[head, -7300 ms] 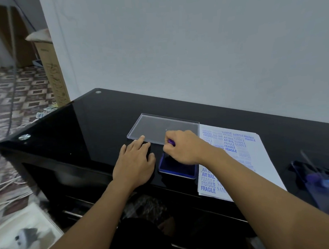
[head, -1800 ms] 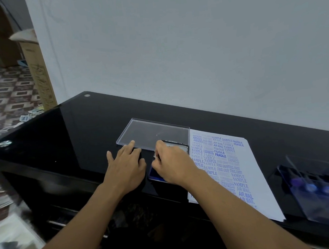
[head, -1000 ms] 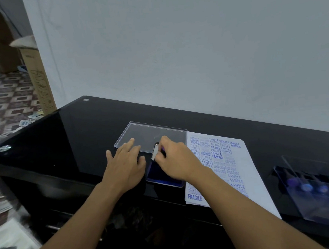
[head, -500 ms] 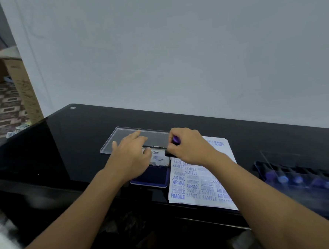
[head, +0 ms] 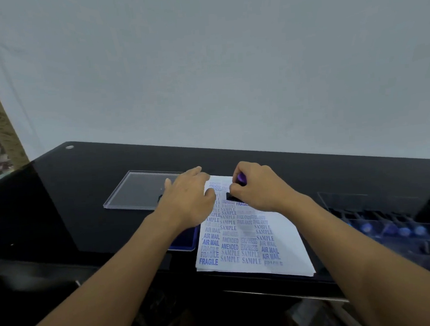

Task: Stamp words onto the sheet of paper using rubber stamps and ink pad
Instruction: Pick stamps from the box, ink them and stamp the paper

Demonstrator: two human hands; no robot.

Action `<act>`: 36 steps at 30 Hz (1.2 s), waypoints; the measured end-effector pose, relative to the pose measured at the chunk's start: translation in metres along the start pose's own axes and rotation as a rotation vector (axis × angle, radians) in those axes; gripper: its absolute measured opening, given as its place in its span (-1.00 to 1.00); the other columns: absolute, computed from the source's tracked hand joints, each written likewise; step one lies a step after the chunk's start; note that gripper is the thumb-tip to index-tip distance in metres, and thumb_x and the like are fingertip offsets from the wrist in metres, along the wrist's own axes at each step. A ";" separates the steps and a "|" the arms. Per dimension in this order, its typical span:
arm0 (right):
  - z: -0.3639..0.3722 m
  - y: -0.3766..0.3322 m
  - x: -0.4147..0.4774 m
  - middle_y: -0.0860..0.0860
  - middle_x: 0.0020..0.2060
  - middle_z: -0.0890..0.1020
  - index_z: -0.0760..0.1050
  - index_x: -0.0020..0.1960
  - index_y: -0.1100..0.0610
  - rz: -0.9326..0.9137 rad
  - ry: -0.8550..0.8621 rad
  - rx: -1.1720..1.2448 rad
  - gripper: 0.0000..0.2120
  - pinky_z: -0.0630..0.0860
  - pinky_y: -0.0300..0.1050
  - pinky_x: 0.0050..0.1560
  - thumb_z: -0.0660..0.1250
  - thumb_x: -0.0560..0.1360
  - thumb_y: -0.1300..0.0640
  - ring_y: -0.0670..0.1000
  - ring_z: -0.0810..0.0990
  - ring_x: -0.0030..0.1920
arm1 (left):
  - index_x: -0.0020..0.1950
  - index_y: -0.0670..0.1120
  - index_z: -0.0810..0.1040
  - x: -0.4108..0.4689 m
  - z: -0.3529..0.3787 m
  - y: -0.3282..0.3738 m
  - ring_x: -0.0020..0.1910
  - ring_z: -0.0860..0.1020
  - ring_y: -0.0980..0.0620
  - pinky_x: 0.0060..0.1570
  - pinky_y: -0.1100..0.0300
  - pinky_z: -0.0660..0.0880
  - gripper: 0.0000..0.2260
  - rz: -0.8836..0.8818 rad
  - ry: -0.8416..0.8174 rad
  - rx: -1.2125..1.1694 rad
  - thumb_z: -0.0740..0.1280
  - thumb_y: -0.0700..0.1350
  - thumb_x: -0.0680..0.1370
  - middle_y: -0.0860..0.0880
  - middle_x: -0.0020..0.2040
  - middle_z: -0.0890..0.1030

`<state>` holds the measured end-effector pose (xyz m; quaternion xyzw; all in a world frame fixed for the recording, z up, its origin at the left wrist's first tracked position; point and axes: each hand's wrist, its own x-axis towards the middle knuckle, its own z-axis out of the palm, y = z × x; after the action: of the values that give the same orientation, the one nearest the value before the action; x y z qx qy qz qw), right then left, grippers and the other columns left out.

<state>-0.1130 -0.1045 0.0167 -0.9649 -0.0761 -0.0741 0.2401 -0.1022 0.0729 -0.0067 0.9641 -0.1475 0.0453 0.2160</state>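
while right hand (head: 258, 189) grips stamp (head: 240, 178) on sheet (head: 285, 236) (far edge), left hand (head: 186, 202) spreads flat.

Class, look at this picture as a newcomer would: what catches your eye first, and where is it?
The white paper, crowded with blue stamped words, lies on the black table. At its far end the right hand holds a purple-handled stamp on it; the left hand is spread beside it.

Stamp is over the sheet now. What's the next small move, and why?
Probably press the stamp straight down. The right hand grips it over the upper part of the sheet, just above a FRAGILE print, and the left hand lies open at the sheet's left edge, likely steadying it. Contact is unclear.
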 end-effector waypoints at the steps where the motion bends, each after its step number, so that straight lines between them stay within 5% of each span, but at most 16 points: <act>1: -0.003 0.005 0.000 0.00 -0.15 0.58 0.45 -0.02 0.08 0.010 -0.001 -0.008 -0.88 0.49 -0.12 -0.22 0.34 0.55 0.04 0.04 0.58 -0.15 | 0.54 0.01 0.29 0.003 0.003 0.004 0.57 0.09 -0.01 0.52 -0.24 -0.07 -0.57 0.005 -0.009 -0.002 0.10 0.02 0.66 0.02 0.61 0.12; 18: -0.025 0.096 0.021 -0.02 -0.18 0.55 0.46 -0.04 0.10 0.154 -0.018 -0.079 -0.90 0.37 -0.17 -0.32 0.29 0.58 0.06 -0.02 0.51 -0.25 | 0.39 -0.07 0.42 0.070 0.057 0.059 0.42 0.34 -0.08 0.46 -0.20 0.20 -0.67 0.079 -0.103 -0.080 0.14 -0.04 0.65 0.01 0.40 0.41; 36: -0.026 0.120 0.072 0.04 -0.13 0.61 0.45 -0.05 0.10 0.243 -0.135 -0.056 -0.82 0.42 -0.08 -0.18 0.16 0.59 0.01 0.04 0.54 -0.13 | 0.38 -0.14 0.42 0.114 0.096 0.060 0.45 0.27 -0.07 0.49 -0.21 -0.03 -0.68 0.094 -0.123 -0.052 0.10 -0.15 0.65 -0.09 0.42 0.39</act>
<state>-0.0236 -0.2140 -0.0021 -0.9761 0.0272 0.0186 0.2147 -0.0097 -0.0505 -0.0515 0.9511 -0.2068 -0.0078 0.2293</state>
